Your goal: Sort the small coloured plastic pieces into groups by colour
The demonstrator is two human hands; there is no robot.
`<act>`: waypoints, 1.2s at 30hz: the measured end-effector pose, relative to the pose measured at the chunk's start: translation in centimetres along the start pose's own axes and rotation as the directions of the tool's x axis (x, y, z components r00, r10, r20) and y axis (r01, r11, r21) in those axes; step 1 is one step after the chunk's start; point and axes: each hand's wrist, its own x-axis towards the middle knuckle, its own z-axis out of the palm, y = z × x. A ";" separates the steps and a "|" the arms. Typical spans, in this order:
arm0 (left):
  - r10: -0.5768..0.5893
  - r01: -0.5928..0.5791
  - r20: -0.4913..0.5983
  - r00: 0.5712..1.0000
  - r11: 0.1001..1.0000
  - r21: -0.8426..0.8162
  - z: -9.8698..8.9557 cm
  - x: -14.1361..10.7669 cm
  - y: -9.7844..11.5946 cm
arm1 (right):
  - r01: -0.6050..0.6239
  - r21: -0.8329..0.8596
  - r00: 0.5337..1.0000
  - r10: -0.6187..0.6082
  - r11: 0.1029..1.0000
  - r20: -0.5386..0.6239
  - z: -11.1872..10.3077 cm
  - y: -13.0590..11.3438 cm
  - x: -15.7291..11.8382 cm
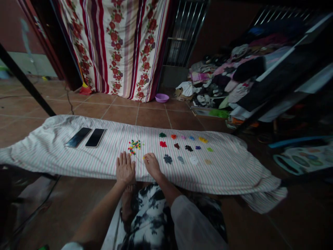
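Observation:
My left hand (pixel 125 169) lies flat on the striped cloth with its fingers stretched out. Just beyond its fingertips is a loose mixed pile of tiny colourful pieces (pixel 134 146), mainly green, yellow, red and white. My right hand (pixel 153 165) pinches a tiny yellow piece (pixel 144 158), to the right of that pile. Further right, small heaps sorted by colour lie in rows, among them a dark green heap (pixel 162 134), a red heap (pixel 163 144), a yellow heap (pixel 203 140), a black heap (pixel 188 148), a dark grey heap (pixel 168 159) and a white heap (pixel 194 160). The pieces are too small to name.
Two phones (pixel 95 138) rest on the left part of the striped cloth (pixel 111 139). Behind stand a floral curtain (pixel 117 52), a purple basin (pixel 162 98) and a red broom (pixel 85 89). Heaped clothes (pixel 221 76) fill the back right; dark poles (pixel 26 81) slant at both sides.

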 end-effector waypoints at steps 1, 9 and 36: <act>0.011 -0.012 0.030 0.999 1.000 0.015 -0.2 -0.6 0.1 | -0.001 0.013 1.000 0.001 1.000 -0.004 -0.1 0.1 -0.2; 0.020 -0.053 0.264 0.964 0.992 0.118 -2.4 -1.5 0.9 | -0.123 0.007 0.992 0.123 0.992 -0.004 -0.9 -1.0 0.0; 0.201 -0.205 0.244 0.949 0.979 -0.010 -4.1 5.7 -2.7 | -0.302 0.244 0.948 0.317 0.922 -0.026 -1.4 -0.3 -0.1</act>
